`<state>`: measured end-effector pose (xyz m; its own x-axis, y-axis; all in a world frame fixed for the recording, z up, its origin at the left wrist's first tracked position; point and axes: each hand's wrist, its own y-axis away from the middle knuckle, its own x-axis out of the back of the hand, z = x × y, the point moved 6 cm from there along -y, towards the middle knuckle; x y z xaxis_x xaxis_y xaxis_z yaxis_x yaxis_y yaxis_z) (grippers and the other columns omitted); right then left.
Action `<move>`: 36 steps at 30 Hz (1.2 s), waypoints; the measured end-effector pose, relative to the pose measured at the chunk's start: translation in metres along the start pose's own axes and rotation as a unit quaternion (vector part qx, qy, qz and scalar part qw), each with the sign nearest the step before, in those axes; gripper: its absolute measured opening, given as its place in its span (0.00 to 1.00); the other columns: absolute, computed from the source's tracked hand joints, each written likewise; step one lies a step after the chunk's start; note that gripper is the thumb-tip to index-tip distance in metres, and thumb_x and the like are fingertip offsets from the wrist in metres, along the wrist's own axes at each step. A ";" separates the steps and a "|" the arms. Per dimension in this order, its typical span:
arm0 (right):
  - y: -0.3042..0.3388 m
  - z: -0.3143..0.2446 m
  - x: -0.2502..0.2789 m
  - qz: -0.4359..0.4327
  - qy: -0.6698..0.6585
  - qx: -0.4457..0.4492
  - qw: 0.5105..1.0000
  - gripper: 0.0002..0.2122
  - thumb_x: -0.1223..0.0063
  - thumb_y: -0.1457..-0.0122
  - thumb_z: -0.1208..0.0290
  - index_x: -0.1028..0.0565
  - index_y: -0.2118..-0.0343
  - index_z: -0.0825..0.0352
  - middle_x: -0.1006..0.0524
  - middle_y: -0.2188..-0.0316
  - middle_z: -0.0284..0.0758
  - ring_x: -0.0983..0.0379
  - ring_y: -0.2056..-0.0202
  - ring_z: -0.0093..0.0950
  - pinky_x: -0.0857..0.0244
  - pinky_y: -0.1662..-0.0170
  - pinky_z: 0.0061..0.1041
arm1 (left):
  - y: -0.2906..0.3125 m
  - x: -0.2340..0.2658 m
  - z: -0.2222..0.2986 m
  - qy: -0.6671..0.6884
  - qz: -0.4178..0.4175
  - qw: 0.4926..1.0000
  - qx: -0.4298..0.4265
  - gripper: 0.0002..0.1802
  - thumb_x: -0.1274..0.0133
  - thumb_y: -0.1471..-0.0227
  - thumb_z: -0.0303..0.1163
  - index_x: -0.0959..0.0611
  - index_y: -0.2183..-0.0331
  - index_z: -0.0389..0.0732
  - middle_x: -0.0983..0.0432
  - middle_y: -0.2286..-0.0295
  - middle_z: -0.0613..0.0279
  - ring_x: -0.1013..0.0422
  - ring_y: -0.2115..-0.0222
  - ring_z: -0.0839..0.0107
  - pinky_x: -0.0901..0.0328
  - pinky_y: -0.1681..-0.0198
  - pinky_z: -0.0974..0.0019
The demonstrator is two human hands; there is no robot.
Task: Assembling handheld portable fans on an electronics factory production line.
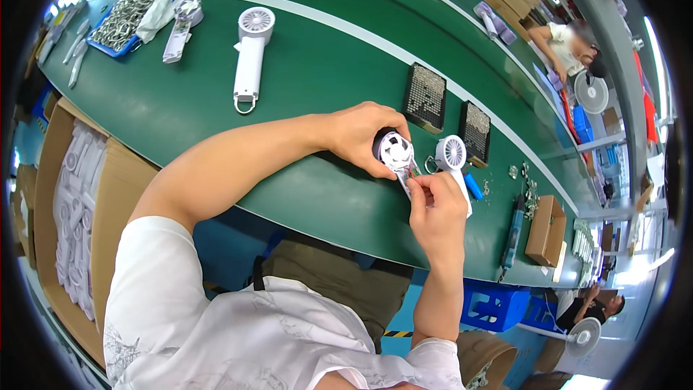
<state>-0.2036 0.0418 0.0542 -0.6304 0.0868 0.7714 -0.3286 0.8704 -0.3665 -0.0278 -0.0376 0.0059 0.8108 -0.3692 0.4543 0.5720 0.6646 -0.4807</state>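
My left hand [363, 137] is wrapped round the round head of a white handheld fan [396, 150], whose bladed side faces up. Its handle is opened, and a bit of green circuit board and thin wires shows inside. My right hand [440, 209] is closed in a pinch at that handle; whatever lies between its fingertips is too small to make out. Right beside it rests another white handheld fan [452, 153] with a metal loop. Next to this fan lies a blue cylindrical battery [473, 186].
Beyond my hands stand two black trays [424, 99] of small metal parts. A complete fan [250, 65], an opened one [175, 37] and a blue tray [114, 49] of metal loops lie leftward. A screwdriver [513, 235] and cardboard box [543, 231] lie right. Co-workers sit farther off.
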 end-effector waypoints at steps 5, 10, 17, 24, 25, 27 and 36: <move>0.002 -0.001 -0.004 0.040 0.052 0.035 0.997 0.04 0.38 0.43 0.80 0.24 0.71 0.70 0.24 0.72 0.41 0.26 0.71 0.43 0.33 0.67 0.41 | 0.000 0.000 -0.002 0.005 0.001 1.000 0.008 0.31 0.22 0.67 0.36 0.17 0.59 0.38 0.18 0.63 0.57 0.22 0.61 0.59 0.26 0.56 0.60; 0.003 0.000 -0.006 0.052 0.067 0.030 0.996 0.04 0.38 0.43 0.79 0.24 0.71 0.70 0.23 0.73 0.41 0.26 0.72 0.44 0.33 0.68 0.42 | 0.001 0.000 -0.003 0.018 0.005 1.000 0.016 0.31 0.22 0.68 0.37 0.17 0.59 0.38 0.18 0.62 0.57 0.21 0.61 0.60 0.26 0.56 0.61; 0.002 -0.009 -0.005 0.080 0.102 0.052 0.990 0.06 0.38 0.43 0.78 0.25 0.72 0.69 0.23 0.74 0.41 0.26 0.74 0.43 0.33 0.71 0.41 | 0.000 -0.001 -0.003 -0.004 0.003 1.000 0.020 0.32 0.22 0.68 0.37 0.17 0.60 0.37 0.18 0.63 0.56 0.20 0.62 0.60 0.25 0.57 0.62; -0.005 0.006 0.003 0.010 0.021 -0.014 1.000 0.05 0.37 0.41 0.77 0.24 0.66 0.70 0.20 0.70 0.40 0.22 0.76 0.32 0.30 0.74 0.31 | -0.001 0.000 -0.003 0.017 -0.003 0.999 0.033 0.32 0.22 0.68 0.37 0.17 0.60 0.37 0.18 0.63 0.55 0.20 0.62 0.61 0.25 0.58 0.62; -0.007 0.005 0.005 0.008 -0.001 -0.027 1.000 0.05 0.38 0.41 0.78 0.24 0.65 0.70 0.20 0.70 0.40 0.21 0.76 0.31 0.30 0.74 0.29 | -0.001 -0.001 -0.003 0.016 -0.005 0.999 0.034 0.32 0.22 0.68 0.37 0.17 0.59 0.37 0.18 0.63 0.55 0.20 0.63 0.62 0.25 0.58 0.63; -0.011 0.006 0.006 0.006 -0.023 -0.037 0.999 0.05 0.38 0.41 0.79 0.23 0.64 0.70 0.19 0.69 0.39 0.21 0.76 0.29 0.29 0.74 0.27 | -0.001 0.000 -0.004 0.014 -0.005 0.999 0.035 0.32 0.22 0.68 0.37 0.17 0.59 0.37 0.18 0.63 0.55 0.20 0.63 0.62 0.25 0.58 0.63; -0.005 -0.018 0.004 0.010 0.052 0.098 0.994 0.04 0.36 0.44 0.79 0.21 0.67 0.67 0.24 0.69 0.41 0.24 0.70 0.40 0.29 0.68 0.35 | 0.002 0.000 -0.009 0.008 0.019 1.000 -0.016 0.31 0.23 0.68 0.44 0.16 0.62 0.40 0.18 0.64 0.55 0.21 0.63 0.56 0.26 0.58 0.59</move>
<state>-0.1912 0.0467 0.0684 -0.5656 0.1605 0.8089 -0.4544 0.7579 -0.4681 -0.0259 -0.0425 -0.0018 0.8331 -0.3546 0.4244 0.5450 0.6566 -0.5214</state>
